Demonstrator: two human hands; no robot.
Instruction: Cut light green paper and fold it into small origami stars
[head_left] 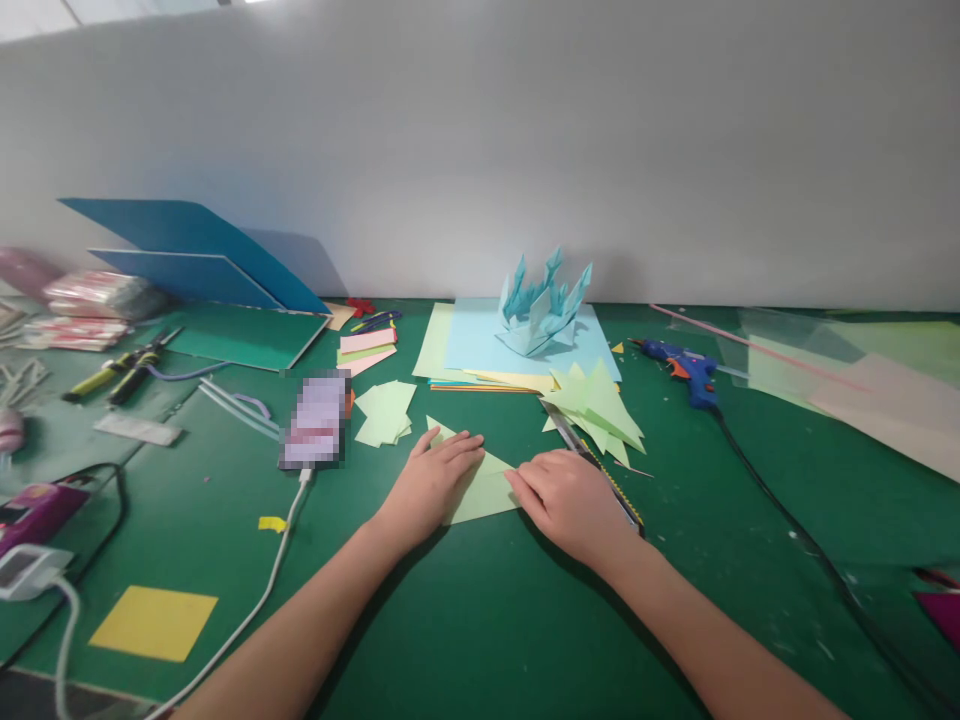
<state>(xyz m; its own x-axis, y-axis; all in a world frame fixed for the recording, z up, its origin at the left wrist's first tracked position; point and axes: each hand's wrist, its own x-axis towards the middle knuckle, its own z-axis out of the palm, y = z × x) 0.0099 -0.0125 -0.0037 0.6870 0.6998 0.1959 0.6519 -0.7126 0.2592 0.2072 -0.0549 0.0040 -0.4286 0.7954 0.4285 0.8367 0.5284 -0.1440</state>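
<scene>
The green paper [480,497] is covered in part by the left hand [439,472], laid flat with fingers extended, while its right end is touched by the curled right hand [566,500], whose pinch cannot be made out. The green table [480,640] beneath is backed by a pale wall [420,150]. A cutter [615,487] is partly hidden by the right hand; beyond, green cutouts [596,405] are heaped near sheets [433,345] topped by blue origami [541,315], flanked by a phone [313,420] and a glue gun [696,375].
</scene>
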